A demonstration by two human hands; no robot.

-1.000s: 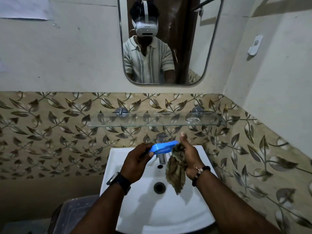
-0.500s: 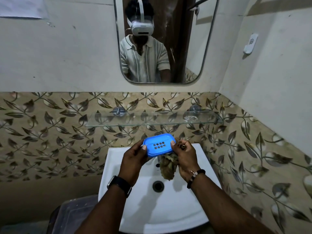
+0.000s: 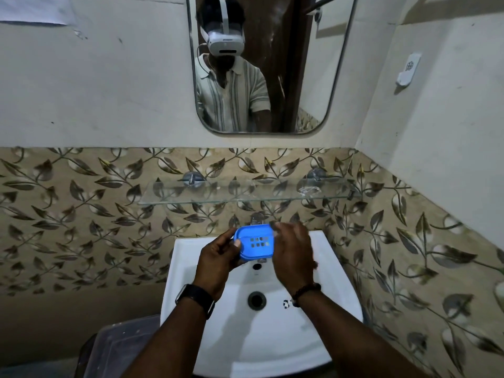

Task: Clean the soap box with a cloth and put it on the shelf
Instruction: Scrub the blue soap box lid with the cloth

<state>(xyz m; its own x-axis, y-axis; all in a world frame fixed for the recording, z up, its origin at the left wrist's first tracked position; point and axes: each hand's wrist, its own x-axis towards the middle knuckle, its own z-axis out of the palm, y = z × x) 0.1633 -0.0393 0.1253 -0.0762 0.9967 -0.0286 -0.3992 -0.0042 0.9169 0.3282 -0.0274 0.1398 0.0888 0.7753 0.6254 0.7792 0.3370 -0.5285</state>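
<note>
A bathroom corner seen from my head camera. Leaf-patterned tiles (image 3: 81,227), glossy and beige, band the wall below plain plaster and a rounded mirror (image 3: 300,64). A white ceramic basin (image 3: 313,336), smooth and curved, fills the near centre. On the far wall above it, the shelf (image 3: 218,192) is a thin clear glass slab on two metal pegs.

Over the far part of the basin, below the shelf, my left hand (image 3: 218,259) grips the soap box (image 3: 255,245), thumb on its near-left rim and fingers curled under. It is a blue plastic tray with rounded corners, a raised lip and two rows of small square drain slots, tilted open-side towards me.

My right hand (image 3: 294,252) sits at the box's right edge, back towards me and blurred. I cannot tell how its fingers lie, and the cloth is not visible.

I judge the wiping step is in hand, not the placing. Next the cloth needs to cover the slotted floor and lip; then the box goes up onto the glass, set flat and gently, since hard plastic may slide on it.
</note>
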